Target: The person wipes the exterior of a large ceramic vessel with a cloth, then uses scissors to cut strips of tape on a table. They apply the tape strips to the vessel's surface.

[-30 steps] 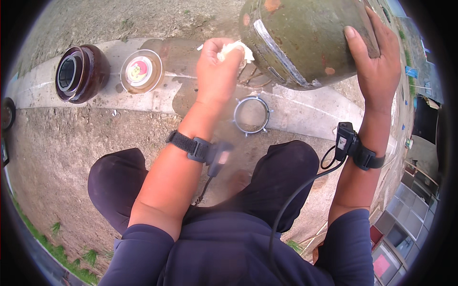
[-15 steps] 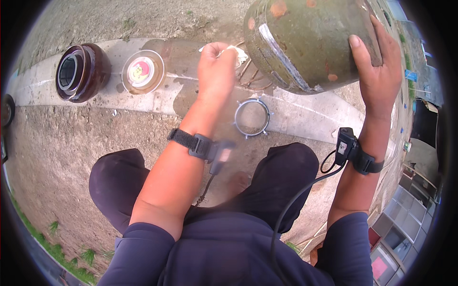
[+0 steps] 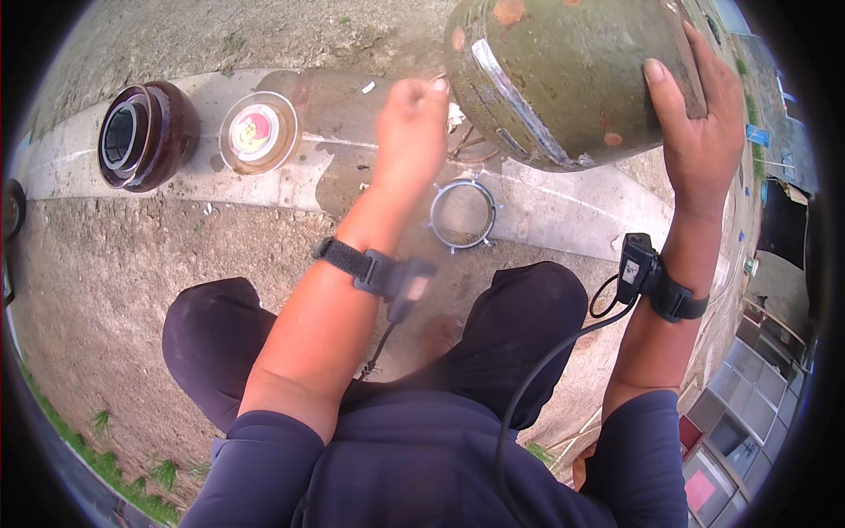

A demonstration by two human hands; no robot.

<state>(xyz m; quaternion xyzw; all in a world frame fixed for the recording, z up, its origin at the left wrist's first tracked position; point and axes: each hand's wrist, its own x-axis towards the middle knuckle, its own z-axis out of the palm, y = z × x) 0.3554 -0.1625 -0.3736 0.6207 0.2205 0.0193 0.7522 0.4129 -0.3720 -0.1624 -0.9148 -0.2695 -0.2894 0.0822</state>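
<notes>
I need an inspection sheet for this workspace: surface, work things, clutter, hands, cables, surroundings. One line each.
Surface: concrete strip with wet patches, bare dirt beside it.
Work things: large green jar, rust-spotted and tilted; small white thing at its base, too hidden to name.
Clutter: brown jar, round lid, metal ring.
Hands: right hand flat on the green jar's side; left hand at its base, fingers curled.
Cables: black cable from the right wrist device.
Surroundings: grass, buildings at the right rim.
</notes>
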